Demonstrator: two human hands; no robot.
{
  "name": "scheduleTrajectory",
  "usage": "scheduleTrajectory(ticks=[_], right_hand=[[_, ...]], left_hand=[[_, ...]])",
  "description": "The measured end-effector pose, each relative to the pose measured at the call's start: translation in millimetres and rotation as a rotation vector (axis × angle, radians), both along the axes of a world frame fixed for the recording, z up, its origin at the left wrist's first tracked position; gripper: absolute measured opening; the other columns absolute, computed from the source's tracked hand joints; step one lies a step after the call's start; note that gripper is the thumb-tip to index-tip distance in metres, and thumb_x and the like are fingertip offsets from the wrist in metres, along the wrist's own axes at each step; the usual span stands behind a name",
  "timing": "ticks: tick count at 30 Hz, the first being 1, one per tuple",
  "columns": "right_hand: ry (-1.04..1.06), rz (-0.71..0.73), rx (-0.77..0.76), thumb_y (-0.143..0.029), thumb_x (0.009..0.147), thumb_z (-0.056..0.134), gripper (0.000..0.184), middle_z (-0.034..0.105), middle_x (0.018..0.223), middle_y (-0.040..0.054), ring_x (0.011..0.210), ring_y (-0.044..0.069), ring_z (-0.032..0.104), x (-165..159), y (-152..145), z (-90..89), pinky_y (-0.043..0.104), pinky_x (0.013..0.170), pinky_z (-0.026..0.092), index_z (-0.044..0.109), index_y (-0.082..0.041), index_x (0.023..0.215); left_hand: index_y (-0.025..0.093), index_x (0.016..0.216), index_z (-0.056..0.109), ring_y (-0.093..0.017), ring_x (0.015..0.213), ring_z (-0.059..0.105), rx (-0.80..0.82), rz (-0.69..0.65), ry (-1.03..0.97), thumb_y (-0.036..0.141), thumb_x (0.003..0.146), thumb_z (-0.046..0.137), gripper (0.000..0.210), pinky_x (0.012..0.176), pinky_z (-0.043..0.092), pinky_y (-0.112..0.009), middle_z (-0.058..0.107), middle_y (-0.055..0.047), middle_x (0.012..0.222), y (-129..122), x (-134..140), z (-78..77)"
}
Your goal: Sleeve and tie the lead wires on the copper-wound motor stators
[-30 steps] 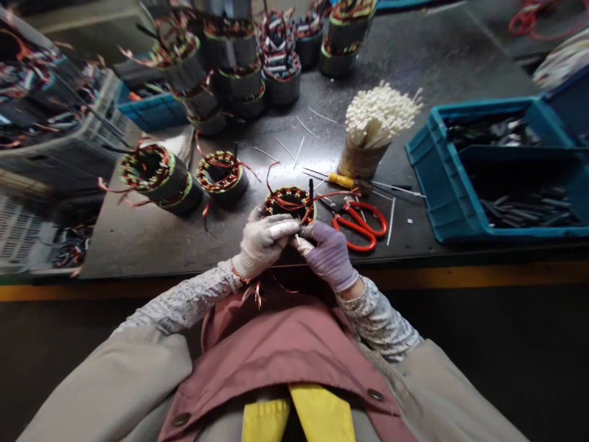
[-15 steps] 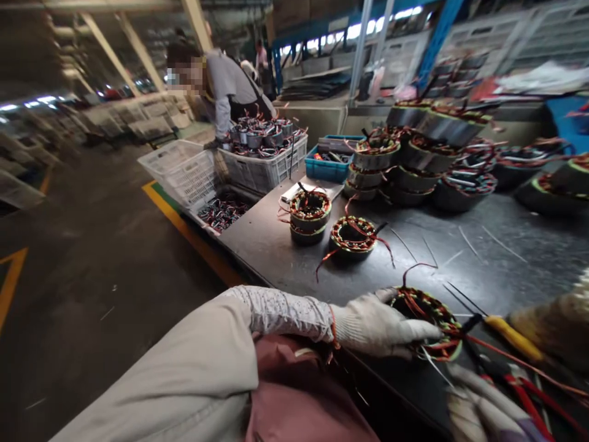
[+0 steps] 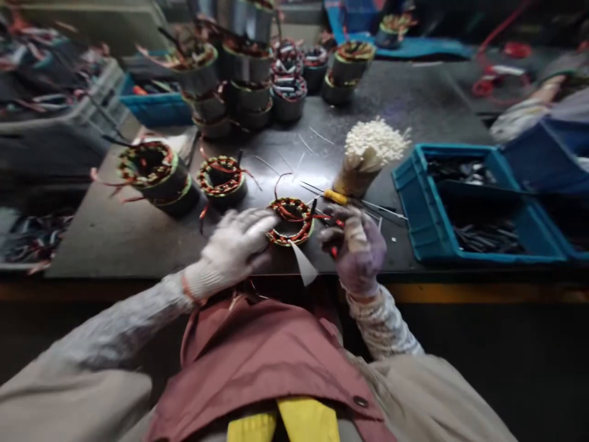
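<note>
A motor stator [image 3: 306,236] with copper windings lies at the table's front edge. My left hand [image 3: 239,245], in a white knit glove, grips its left rim, fingers bent over the side. A white strip [image 3: 304,265], smeared by motion, sticks out from the stator's front. Just right of the stator, my gloved right hand [image 3: 359,248] is closed around red-handled pliers [image 3: 338,223], mostly hidden by the fingers. Behind that hand lies a yellow-handled tool [image 3: 335,196] with a thin metal shaft. A second stator [image 3: 221,184] stands left of the first.
Further left are two stacked stators [image 3: 172,184]; more stacks [image 3: 248,92] stand behind. A bundle of white thin sticks [image 3: 375,144] stands upright beyond my right hand. Blue bins [image 3: 416,209] hold dark pieces at right. Another person's arm [image 3: 519,120] reaches in at far right.
The view has swung right and down, bringing the blue bins into sight. My right hand has closed on the red-handled pliers, which lay beside it before. My left hand stays on the stator.
</note>
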State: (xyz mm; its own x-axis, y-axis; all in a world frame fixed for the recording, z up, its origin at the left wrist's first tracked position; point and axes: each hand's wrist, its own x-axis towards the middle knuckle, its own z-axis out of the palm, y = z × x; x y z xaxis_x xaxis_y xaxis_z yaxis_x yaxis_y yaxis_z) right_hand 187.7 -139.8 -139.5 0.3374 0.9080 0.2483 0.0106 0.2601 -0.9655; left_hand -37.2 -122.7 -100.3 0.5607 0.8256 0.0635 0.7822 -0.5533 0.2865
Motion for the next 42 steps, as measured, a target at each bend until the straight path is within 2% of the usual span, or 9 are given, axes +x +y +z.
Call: scheduleTrajectory(ticks=[3,6,14,19,23,27,32,38,42], right_hand=[[-0.300,-0.053,0.130,-0.027,0.098,0.048,0.027,0.072,0.113,0.0074,0.070,0.013,0.071,-5,-36,-33.5,0.025,0.059,0.058,0.062,-0.023,0.121],[-0.632,0.088,0.248,-0.028,0.095,0.053,0.036,0.065,0.131,0.0153,0.104,0.022,0.071,-24,-37,-52.0,0.031,0.081,0.061,0.058,-0.019,0.130],[-0.985,0.382,0.361,-0.030,0.096,0.059,0.016,0.075,0.102,0.0070,0.085,0.016,0.073,-6,31,-47.6,0.022,0.069,0.056,0.068,-0.021,0.106],[-0.795,0.554,0.441,-0.034,0.096,0.059,0.020,0.074,0.106,0.0082,0.095,0.017,0.072,33,43,-29.5,0.027,0.081,0.058,0.068,-0.021,0.107],[-0.603,0.088,0.361,-0.037,0.096,0.056,0.030,0.073,0.109,0.0103,0.100,0.021,0.071,65,54,-6.3,0.035,0.087,0.058,0.065,-0.020,0.119],[-0.879,-0.374,0.089,-0.032,0.091,0.059,0.028,0.075,0.104,0.0134,0.099,0.027,0.070,78,94,11.0,0.040,0.090,0.054,0.072,-0.016,0.111],[-1.058,-0.425,-0.135,-0.030,0.091,0.059,0.022,0.076,0.093,0.0112,0.088,0.025,0.071,68,128,12.4,0.035,0.081,0.052,0.075,-0.017,0.099],[-0.944,-0.456,-0.036,-0.041,0.093,0.062,0.030,0.074,0.094,0.0127,0.091,0.017,0.068,89,118,0.7,0.028,0.078,0.049,0.070,-0.011,0.092],[-0.665,-0.357,0.181,-0.041,0.097,0.057,0.030,0.071,0.107,0.0130,0.094,0.015,0.066,106,126,-9.0,0.029,0.082,0.052,0.062,-0.015,0.112]], left_hand=[[0.020,0.148,0.038,-0.031,0.106,0.069,-0.206,0.186,0.157,0.048,0.084,0.064,0.075,0.086,0.054,-0.039,0.071,-0.012,0.119,-5,-6,13.1],[0.019,0.149,0.035,-0.032,0.089,0.073,-0.291,0.154,0.361,0.051,0.089,0.058,0.072,0.068,0.054,-0.036,0.074,-0.012,0.103,-7,17,19.2],[0.020,0.118,0.066,-0.023,0.063,0.068,0.010,-0.437,0.727,0.010,0.088,0.045,0.037,0.060,0.050,-0.033,0.072,-0.009,0.076,52,26,38.7],[0.025,0.111,0.068,-0.016,0.069,0.066,0.235,-0.620,0.607,0.007,0.087,0.047,0.036,0.060,0.047,-0.026,0.073,-0.008,0.098,82,8,24.0],[0.028,0.127,0.061,-0.016,0.070,0.067,0.272,-0.641,0.605,0.007,0.087,0.045,0.047,0.057,0.046,-0.028,0.065,-0.012,0.130,87,4,6.6],[0.032,0.134,0.056,-0.016,0.075,0.067,0.279,-0.745,0.526,0.004,0.089,0.038,0.056,0.058,0.044,-0.028,0.070,-0.009,0.121,100,8,2.2],[0.034,0.125,0.063,-0.014,0.069,0.064,0.233,-0.823,0.336,0.011,0.092,0.041,0.046,0.057,0.040,-0.025,0.073,-0.002,0.105,110,8,-7.9],[0.034,0.126,0.065,-0.016,0.081,0.067,0.037,-0.539,0.251,0.026,0.095,0.044,0.039,0.062,0.041,-0.025,0.071,-0.003,0.112,84,4,-23.7],[0.034,0.124,0.066,-0.022,0.098,0.067,-0.010,-0.501,0.345,0.020,0.093,0.045,0.040,0.076,0.047,-0.033,0.069,-0.004,0.123,72,9,-15.5]])
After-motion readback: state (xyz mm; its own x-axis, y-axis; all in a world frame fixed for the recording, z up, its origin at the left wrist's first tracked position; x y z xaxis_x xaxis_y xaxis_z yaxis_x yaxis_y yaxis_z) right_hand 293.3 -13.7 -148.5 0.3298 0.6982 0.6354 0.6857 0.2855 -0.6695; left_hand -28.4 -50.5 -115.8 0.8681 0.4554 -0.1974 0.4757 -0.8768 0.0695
